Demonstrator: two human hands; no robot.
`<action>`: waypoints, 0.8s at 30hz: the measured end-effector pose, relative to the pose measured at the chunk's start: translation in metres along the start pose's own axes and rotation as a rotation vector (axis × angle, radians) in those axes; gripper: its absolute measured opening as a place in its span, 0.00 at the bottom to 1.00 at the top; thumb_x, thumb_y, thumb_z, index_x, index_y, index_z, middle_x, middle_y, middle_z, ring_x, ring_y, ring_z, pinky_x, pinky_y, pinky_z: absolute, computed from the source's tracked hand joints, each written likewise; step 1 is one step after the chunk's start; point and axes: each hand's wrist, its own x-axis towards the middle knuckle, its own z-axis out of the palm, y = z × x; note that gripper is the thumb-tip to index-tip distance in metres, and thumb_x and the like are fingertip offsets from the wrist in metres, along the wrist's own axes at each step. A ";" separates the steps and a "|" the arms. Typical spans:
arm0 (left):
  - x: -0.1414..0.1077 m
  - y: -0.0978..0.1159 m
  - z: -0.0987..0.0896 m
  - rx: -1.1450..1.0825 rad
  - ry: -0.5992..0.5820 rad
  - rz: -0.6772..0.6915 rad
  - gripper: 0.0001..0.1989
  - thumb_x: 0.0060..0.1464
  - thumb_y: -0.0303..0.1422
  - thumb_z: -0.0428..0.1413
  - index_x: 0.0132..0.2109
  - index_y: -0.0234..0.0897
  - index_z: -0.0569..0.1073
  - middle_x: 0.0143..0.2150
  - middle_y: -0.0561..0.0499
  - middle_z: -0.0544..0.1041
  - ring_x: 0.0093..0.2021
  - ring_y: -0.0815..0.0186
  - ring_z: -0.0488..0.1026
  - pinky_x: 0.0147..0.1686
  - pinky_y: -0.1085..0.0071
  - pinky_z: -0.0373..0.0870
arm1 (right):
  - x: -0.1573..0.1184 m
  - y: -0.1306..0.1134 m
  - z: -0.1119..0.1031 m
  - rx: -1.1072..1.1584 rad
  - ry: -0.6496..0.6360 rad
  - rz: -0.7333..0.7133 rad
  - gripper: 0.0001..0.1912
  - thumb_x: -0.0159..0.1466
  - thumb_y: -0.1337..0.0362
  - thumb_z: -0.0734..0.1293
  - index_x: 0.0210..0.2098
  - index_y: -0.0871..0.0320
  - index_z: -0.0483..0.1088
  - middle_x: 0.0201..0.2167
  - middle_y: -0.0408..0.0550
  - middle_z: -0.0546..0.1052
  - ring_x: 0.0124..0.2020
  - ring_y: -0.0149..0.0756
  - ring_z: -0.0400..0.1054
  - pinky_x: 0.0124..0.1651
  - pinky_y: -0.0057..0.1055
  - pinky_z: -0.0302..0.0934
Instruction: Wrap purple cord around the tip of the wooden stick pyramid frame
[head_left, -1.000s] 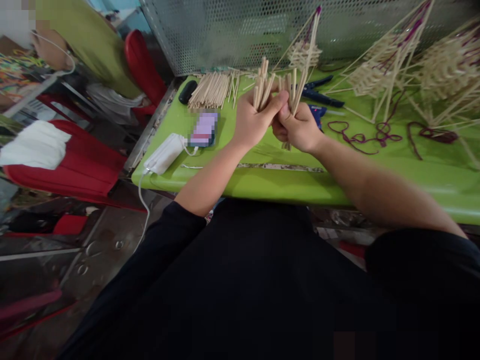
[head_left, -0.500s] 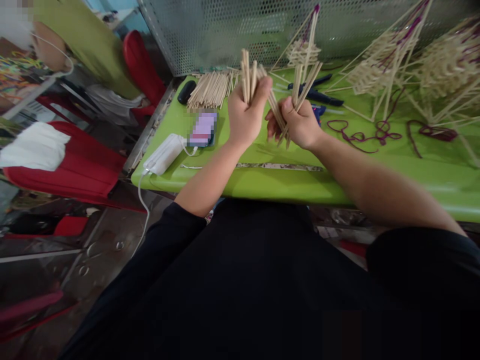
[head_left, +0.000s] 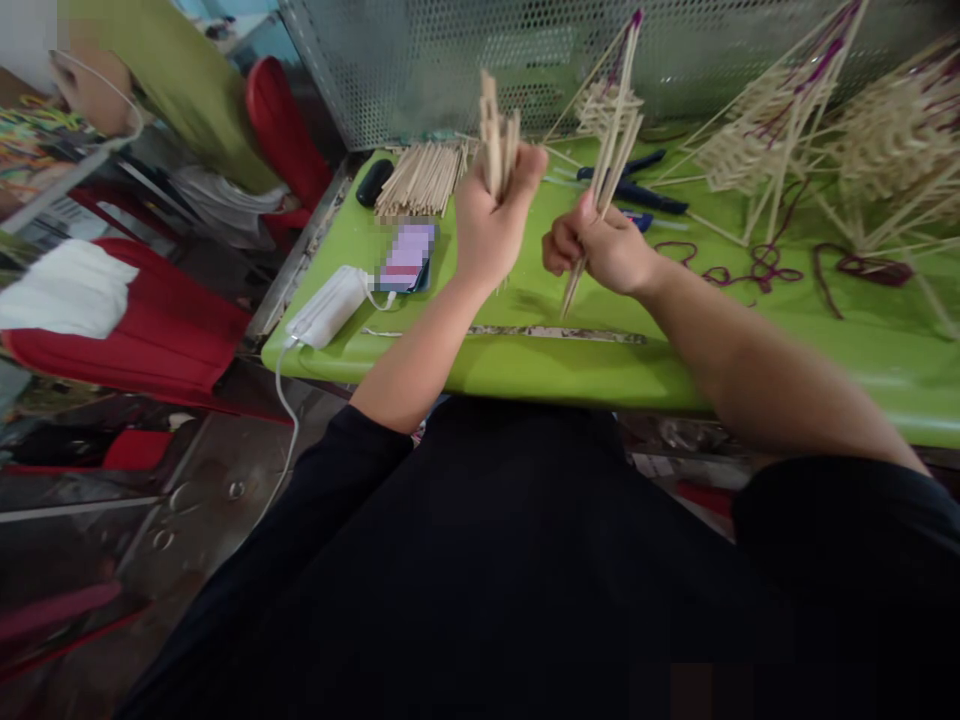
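My left hand [head_left: 495, 215] is closed round a bundle of thin wooden sticks [head_left: 491, 135], whose tips stick up above the fist. To its right my right hand [head_left: 604, 240] grips a smaller bunch of sticks [head_left: 619, 160], held nearly upright, with their lower ends poking out below the fingers. The two hands are apart, both over the green table [head_left: 555, 375]. A pile of loose sticks [head_left: 421, 178] lies behind and left of my left hand. Dark blue-handled pliers [head_left: 649, 195] rest just behind my right hand.
Stick frames with purple string [head_left: 757, 130] stand at the right, near purple cord [head_left: 772, 270]. A phone [head_left: 409, 255], a white power bank [head_left: 328, 308] and a black case [head_left: 373, 184] lie at the left. Another person's arm [head_left: 94, 85] and red chairs [head_left: 142, 320] are beyond.
My right hand has moved slightly away from my left, and its sticks now sit closer together and more upright. The bundle in my left hand has tilted a little.
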 end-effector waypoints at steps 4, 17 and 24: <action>-0.006 0.020 0.004 0.024 -0.346 -0.221 0.30 0.64 0.61 0.63 0.39 0.33 0.79 0.30 0.54 0.74 0.32 0.77 0.66 0.35 0.74 0.69 | -0.003 -0.007 0.015 0.099 -0.137 0.028 0.38 0.71 0.24 0.63 0.27 0.51 0.58 0.24 0.40 0.53 0.26 0.37 0.57 0.34 0.40 0.64; -0.011 0.037 0.004 -0.090 -0.357 -0.376 0.28 0.63 0.62 0.65 0.41 0.39 0.82 0.25 0.54 0.74 0.25 0.70 0.72 0.29 0.65 0.76 | -0.004 -0.002 0.006 0.047 -0.196 0.047 0.36 0.72 0.25 0.64 0.42 0.54 0.68 0.29 0.41 0.67 0.25 0.33 0.62 0.30 0.34 0.62; -0.001 0.031 0.006 0.206 0.025 -0.002 0.30 0.70 0.65 0.58 0.41 0.42 0.83 0.36 0.48 0.80 0.38 0.60 0.81 0.40 0.62 0.78 | 0.003 -0.001 -0.013 -0.124 0.381 0.063 0.43 0.76 0.24 0.52 0.35 0.55 0.74 0.33 0.51 0.79 0.33 0.36 0.74 0.38 0.34 0.72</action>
